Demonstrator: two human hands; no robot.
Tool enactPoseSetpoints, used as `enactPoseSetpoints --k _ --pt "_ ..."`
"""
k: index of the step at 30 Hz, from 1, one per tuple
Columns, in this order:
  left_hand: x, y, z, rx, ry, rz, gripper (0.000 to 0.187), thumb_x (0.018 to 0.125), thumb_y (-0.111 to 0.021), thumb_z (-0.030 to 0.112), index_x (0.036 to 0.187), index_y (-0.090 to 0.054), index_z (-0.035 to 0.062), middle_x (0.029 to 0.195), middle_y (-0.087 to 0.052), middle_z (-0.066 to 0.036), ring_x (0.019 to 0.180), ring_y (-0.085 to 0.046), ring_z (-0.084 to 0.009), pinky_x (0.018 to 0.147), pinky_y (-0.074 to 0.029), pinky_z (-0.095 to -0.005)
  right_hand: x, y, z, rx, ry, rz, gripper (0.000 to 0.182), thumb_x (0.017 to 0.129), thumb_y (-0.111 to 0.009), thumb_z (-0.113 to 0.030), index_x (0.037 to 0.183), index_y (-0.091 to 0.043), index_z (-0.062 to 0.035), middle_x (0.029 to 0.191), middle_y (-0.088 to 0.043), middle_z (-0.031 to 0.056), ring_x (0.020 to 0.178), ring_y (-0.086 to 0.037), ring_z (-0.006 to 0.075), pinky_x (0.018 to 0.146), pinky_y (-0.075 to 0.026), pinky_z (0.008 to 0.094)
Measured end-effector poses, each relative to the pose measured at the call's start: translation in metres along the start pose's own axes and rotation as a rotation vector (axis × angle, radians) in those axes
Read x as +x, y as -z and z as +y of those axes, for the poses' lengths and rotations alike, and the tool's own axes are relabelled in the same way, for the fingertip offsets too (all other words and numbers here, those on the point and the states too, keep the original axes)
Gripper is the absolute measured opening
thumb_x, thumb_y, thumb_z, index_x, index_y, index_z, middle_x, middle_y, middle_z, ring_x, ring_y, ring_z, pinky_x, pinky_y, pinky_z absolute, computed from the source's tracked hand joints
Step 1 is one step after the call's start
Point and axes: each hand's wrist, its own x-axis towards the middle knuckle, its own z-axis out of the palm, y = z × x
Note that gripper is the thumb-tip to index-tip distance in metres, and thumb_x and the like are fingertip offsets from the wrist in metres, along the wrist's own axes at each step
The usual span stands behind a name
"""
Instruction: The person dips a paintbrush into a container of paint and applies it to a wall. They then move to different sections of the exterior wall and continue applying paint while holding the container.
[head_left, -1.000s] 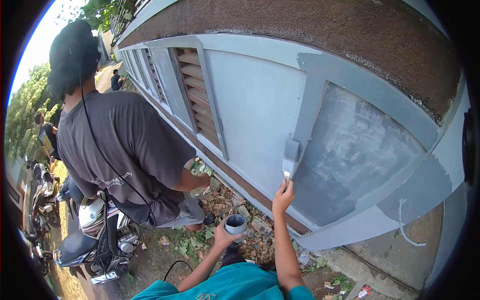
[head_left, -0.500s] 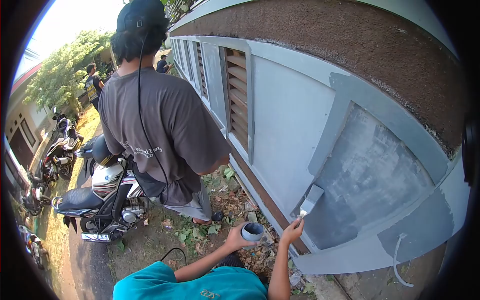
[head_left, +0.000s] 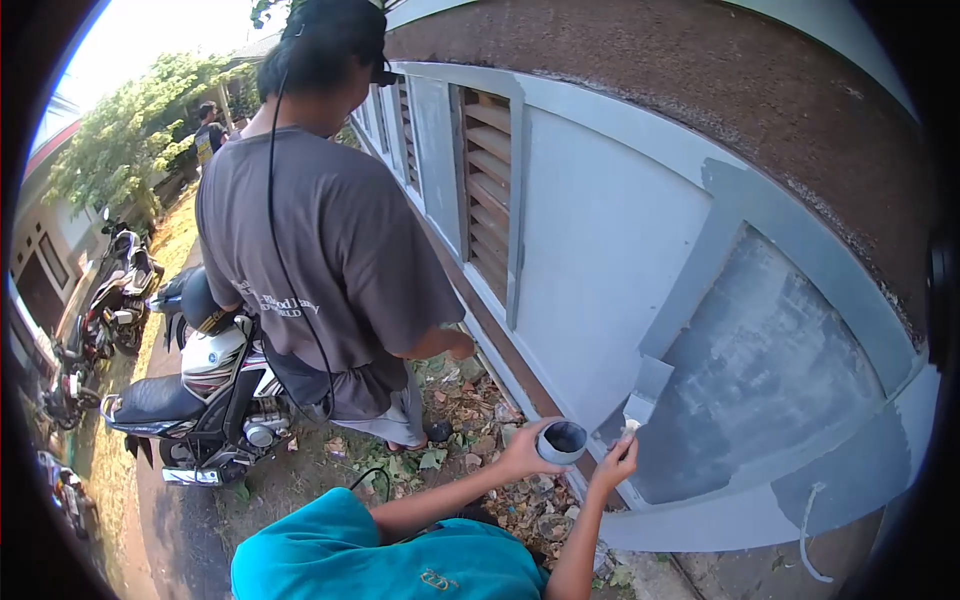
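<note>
Grey across the broad, flat head of the paintbrush (head_left: 650, 382), pointing up and slightly rightward in the view, with the long axis running away from the right hand (head_left: 617, 462) and toward the wall. Positioning the head at the lower end of the grey upright strip (head_left: 688, 285), between the pale panel (head_left: 590, 230) and the darker, patchy panel (head_left: 765, 390). Leaving exact contact between bristles and wall impossible to confirm from this angle. Gripping the short handle in the right hand, narrowly closing thumb and fingers around the end farther from the bristles. Holding the cup (head_left: 553, 457) in the left hand (head_left: 523, 455), curving the fingers around the outside and opening only to the width of the cup. Turning the mouth of the cup upward, toward the camera, and showing a dark interior with no readable fill level. Placing the cup just left of the right hand, near but apart, and below and left of the brush head. Reaching closer to the upright strip with the right hand than with the left. Farther out, standing beyond the left hand with back turned: a person in a dark shirt (head_left: 310, 220), beside a parked motorcycle (head_left: 160, 402). Extending past both, along the wall: louvred slats (head_left: 488, 190).
</note>
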Motion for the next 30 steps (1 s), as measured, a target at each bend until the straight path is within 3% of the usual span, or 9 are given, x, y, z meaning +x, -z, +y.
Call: enactPoseSetpoints --k 3,11,16,20,25,27,28,29,30 --pt "0.035 0.010 0.024 0.074 -0.128 0.032 0.080 0.051 -0.088 0.034 0.118 -0.058 0.0020 0.110 -0.066 -0.015 0.103 -0.063 -0.0299 0.092 -0.046 -0.0386 0.007 -0.020 -0.011 0.111 0.021 -0.034 0.030 0.100 -0.048 -0.022 0.101 -0.061 0.0049 0.063 -0.051 0.0016 0.054 -0.044 0.0102 0.049 -0.037 0.0276" --pt "0.064 0.034 0.048 -0.075 -0.164 0.034 0.081 0.052 -0.088 0.035 0.119 -0.057 0.0013 0.111 -0.066 -0.015 0.103 -0.064 -0.0295 0.093 -0.046 -0.0380 0.020 -0.041 -0.048 0.094 0.162 -0.102 0.037 0.101 -0.047 -0.030 0.096 -0.062 0.0031 0.064 -0.049 -0.0020 0.055 -0.040 0.0050 0.046 -0.030 0.0231" --pt "0.055 0.035 0.040 -0.021 -0.098 0.049 0.081 0.052 -0.090 0.034 0.118 -0.058 -0.0002 0.108 -0.067 -0.015 0.102 -0.064 -0.0253 0.093 -0.047 -0.0373 0.014 -0.030 -0.053 0.099 0.008 -0.120 0.032 0.101 -0.047 -0.024 0.090 -0.060 0.0034 0.063 -0.050 -0.0001 0.055 -0.041 0.0078 0.049 -0.033 0.0266" --pt "0.049 0.022 0.039 -0.130 -0.022 -0.043 0.075 0.054 -0.091 0.021 0.117 -0.057 -0.0022 0.106 -0.066 -0.009 0.099 -0.062 -0.0148 0.092 -0.048 -0.0327 0.005 -0.012 -0.030 0.114 -0.102 -0.076 0.029 0.099 -0.052 -0.023 0.091 -0.062 0.0029 0.061 -0.051 -0.0015 0.055 -0.044 0.0062 0.051 -0.036 0.0247" --pt "0.042 -0.005 0.022 -0.194 -0.016 -0.179 0.072 0.055 -0.086 0.009 0.118 -0.054 -0.0039 0.107 -0.063 -0.010 0.097 -0.061 -0.0193 0.090 -0.048 -0.0334 0.002 0.016 -0.049 -0.033 -0.098 0.047 0.031 0.091 -0.064 -0.026 0.103 -0.064 0.0030 0.056 -0.052 0.0074 0.052 -0.045 0.0093 0.049 -0.040 0.0280" --pt "0.038 -0.016 -0.004 -0.099 -0.027 -0.223 0.075 0.056 -0.086 0.008 0.122 -0.052 -0.0039 0.110 -0.061 -0.012 0.098 -0.060 -0.0203 0.090 -0.048 -0.0337 -0.003 0.025 -0.041 -0.118 -0.121 0.088 0.034 0.089 -0.066 -0.029 0.102 -0.065 0.0015 0.064 -0.060 0.0171 0.051 -0.056 0.0216 0.052 -0.045 0.0330" --pt "0.035 -0.024 -0.021 -0.141 -0.016 -0.230 0.076 0.057 -0.085 0.006 0.124 -0.051 -0.0043 0.112 -0.060 -0.013 0.100 -0.059 -0.0211 0.090 -0.047 -0.0343 -0.006 0.026 -0.044 -0.015 -0.023 0.181 0.028 0.090 -0.066 -0.025 0.103 -0.065 0.0003 0.056 -0.048 0.0067 0.054 -0.040 0.0066 0.047 -0.036 0.0287" --pt "0.033 -0.031 -0.021 -0.161 0.057 -0.296 0.074 0.058 -0.084 0.004 0.124 -0.051 -0.0045 0.114 -0.059 -0.014 0.102 -0.058 -0.0222 0.091 -0.047 -0.0347 -0.006 0.044 -0.056 -0.049 -0.089 0.084 0.031 0.087 -0.067 -0.030 0.102 -0.066 -0.0023 0.071 -0.062 0.0202 0.057 -0.060 0.0330 0.056 -0.047 0.0358" --pt "0.030 -0.040 -0.026 -0.166 0.031 -0.323 0.075 0.059 -0.084 0.003 0.126 -0.050 -0.0047 0.117 -0.058 -0.015 0.104 -0.058 -0.0240 0.092 -0.046 -0.0358 -0.010 0.058 -0.071 -0.106 -0.103 0.089 0.028 0.087 -0.066 -0.029 0.101 -0.067 -0.0050 0.073 -0.064 0.0189 0.061 -0.060 0.0355 0.058 -0.047 0.0383"
